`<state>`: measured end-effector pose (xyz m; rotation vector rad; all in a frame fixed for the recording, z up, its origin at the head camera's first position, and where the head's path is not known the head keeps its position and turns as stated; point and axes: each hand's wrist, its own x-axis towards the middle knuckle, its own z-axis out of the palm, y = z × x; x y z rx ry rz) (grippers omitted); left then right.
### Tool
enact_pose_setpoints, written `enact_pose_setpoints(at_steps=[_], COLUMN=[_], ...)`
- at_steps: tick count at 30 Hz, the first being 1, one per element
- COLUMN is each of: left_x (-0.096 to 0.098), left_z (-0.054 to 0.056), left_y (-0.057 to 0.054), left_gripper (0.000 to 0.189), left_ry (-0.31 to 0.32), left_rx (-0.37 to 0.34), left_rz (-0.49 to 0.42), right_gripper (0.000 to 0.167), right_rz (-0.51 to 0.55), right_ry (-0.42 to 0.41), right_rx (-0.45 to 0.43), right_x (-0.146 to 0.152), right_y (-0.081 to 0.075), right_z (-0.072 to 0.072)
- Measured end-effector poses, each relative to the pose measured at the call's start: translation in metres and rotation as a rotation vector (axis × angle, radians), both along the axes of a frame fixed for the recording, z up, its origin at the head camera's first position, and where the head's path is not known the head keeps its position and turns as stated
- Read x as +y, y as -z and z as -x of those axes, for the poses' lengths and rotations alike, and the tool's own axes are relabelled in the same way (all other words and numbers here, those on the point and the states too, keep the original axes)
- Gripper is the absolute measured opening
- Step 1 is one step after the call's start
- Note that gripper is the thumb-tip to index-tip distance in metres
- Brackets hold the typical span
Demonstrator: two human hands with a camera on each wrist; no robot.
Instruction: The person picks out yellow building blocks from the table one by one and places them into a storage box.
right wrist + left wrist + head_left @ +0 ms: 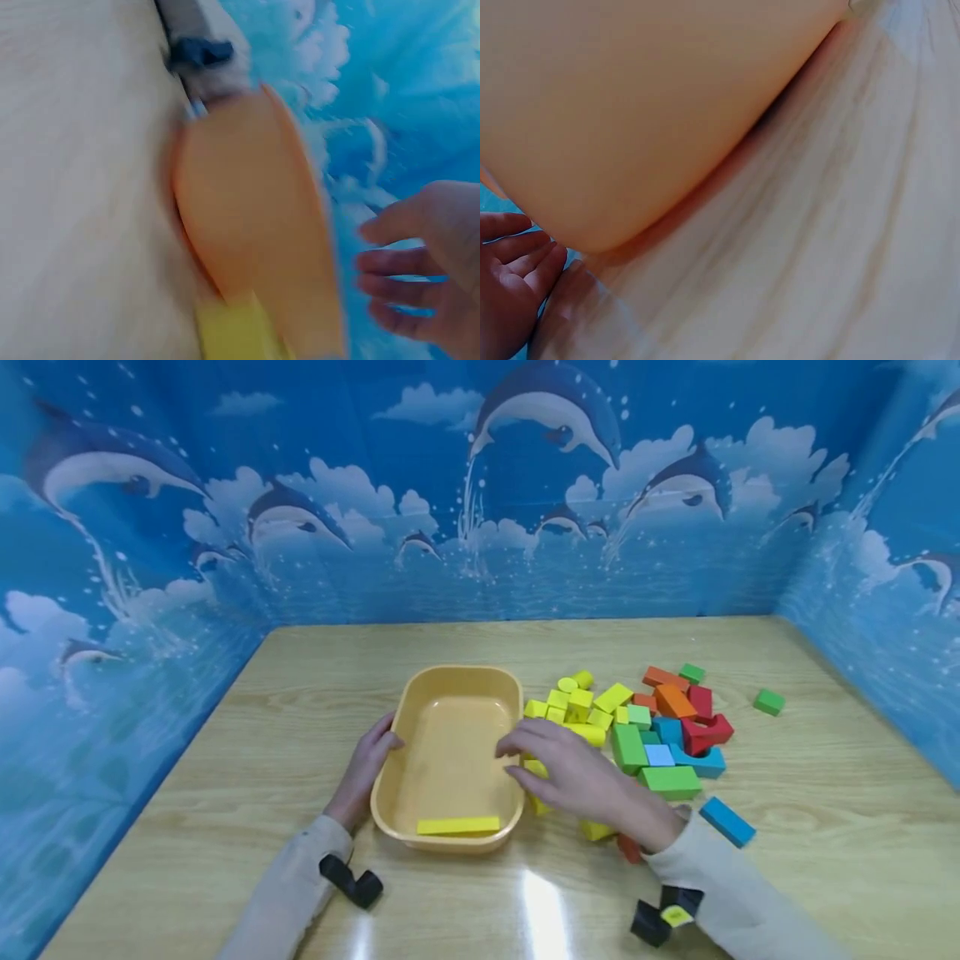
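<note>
A tan tray (448, 752) stands on the desk (315, 672) left of a crowd of coloured blocks, with one long yellow strip (458, 827) lying in it along the near end. The left hand (367, 768) holds the tray's left side, its thumb at the rim and its fingers against the outer wall. The right hand (558, 766) is over the tray's right rim, thumb and fingers parted and loosely bent, with nothing between them; the right wrist view shows its fingers separated from one another. Just right of the tray, yellow blocks (580, 702) lie close together, some partly hidden by the right hand, and another yellow piece (597, 831) shows at the near side of the right forearm, near a red-orange piece (629, 850) partly covered by the arm. Farther right are green blocks (628, 749), a small light-blue block (659, 755) and a blue arch (701, 763), with red pieces (707, 737) and orange blocks (674, 702) toward the far side. A blue bar (727, 822) lies apart on the near right, and a lone green block (768, 702) sits well apart at the far right. Both sleeves (738, 885) are pale, with black straps at the wrists. A blue backdrop (487, 568) with leaping dolphins borders the desk on the left, far and right sides.
</note>
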<state>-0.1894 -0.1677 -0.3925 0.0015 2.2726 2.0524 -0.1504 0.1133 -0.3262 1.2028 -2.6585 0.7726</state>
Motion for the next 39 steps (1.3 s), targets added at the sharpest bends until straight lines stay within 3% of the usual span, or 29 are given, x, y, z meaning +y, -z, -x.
enact_pose_setpoints(at_steps=[3, 6, 10, 16, 22, 39], left_x=[0.000, 0.002, 0.001, 0.000, 0.001, 0.001], left_z=[-0.001, -0.002, -0.003, -0.003, -0.003, -0.002], left_y=[0.000, -0.001, -0.002, -0.002, -0.003, -0.003], left_gripper=[0.061, 0.060, 0.060, 0.060, 0.059, 0.060], left_ry=[0.003, 0.009, 0.006, 0.002, -0.001, 0.001], left_rx=[-0.003, -0.020, -0.031, -0.039, -0.044, -0.045], left_rz=[0.001, -0.014, -0.033, -0.071, -0.073, -0.048], right_gripper=[0.020, 0.018, 0.024, 0.038, 0.047, 0.045], right_rz=[-0.119, -0.216, -0.286, -0.301, -0.268, -0.176], right_ry=[0.061, 0.072, 0.091, 0.151, 0.147, 0.173], right_rx=[-0.109, -0.180, -0.188, -0.171, -0.134, -0.080], right_x=[0.044, 0.082, 0.108, 0.106, 0.111, 0.116], right_y=[-0.002, 0.002, 0.008, 0.016, 0.030, 0.035], right_z=[-0.005, -0.010, -0.019, -0.027, -0.024, -0.018])
